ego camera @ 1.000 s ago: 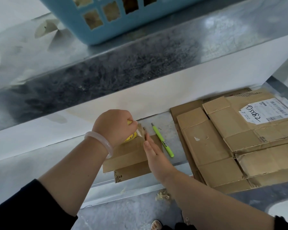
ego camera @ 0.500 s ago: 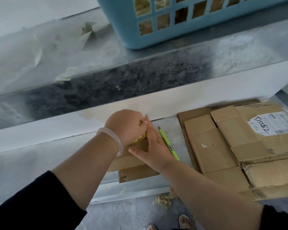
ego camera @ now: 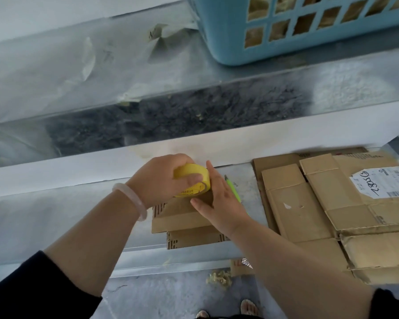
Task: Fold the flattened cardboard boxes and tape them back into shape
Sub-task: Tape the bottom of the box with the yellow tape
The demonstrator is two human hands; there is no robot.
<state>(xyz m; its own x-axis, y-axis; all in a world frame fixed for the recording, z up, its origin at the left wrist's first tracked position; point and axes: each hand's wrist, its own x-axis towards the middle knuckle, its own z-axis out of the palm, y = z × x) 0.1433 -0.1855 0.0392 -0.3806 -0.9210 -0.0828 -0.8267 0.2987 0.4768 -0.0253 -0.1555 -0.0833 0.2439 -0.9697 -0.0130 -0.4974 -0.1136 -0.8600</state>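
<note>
Since a second ago the left hand (ego camera: 161, 178) has rolled the yellow tape roll (ego camera: 191, 180) up into plain view; before, the fist hid most of it. The right hand (ego camera: 219, 203) has slid forward from the near part of the small cardboard box (ego camera: 177, 217) and now lies right beside the roll.

The left fingers (ego camera: 194, 178) are curled round the roll, with the thumb across its face, and hold it at the far edge of the box. The right fingers (ego camera: 211, 173) are straight and lie flat along the box's right side, thumb spread over the top, pressing and holding nothing. The box sits directly under both hands on the table (ego camera: 247, 180).

Whether a strip already runs from the roll onto the cardboard is hidden by the hands. By my reading, tape is being laid over the far edge while the flat hand steadies the box or smooths the strip, so this box is near closed.

Just right of the right fingers lies a green pen (ego camera: 233, 189). Further right, well apart from the hands, the flattened boxes (ego camera: 309, 203) wait in a stack, so most of the task remains.
</note>
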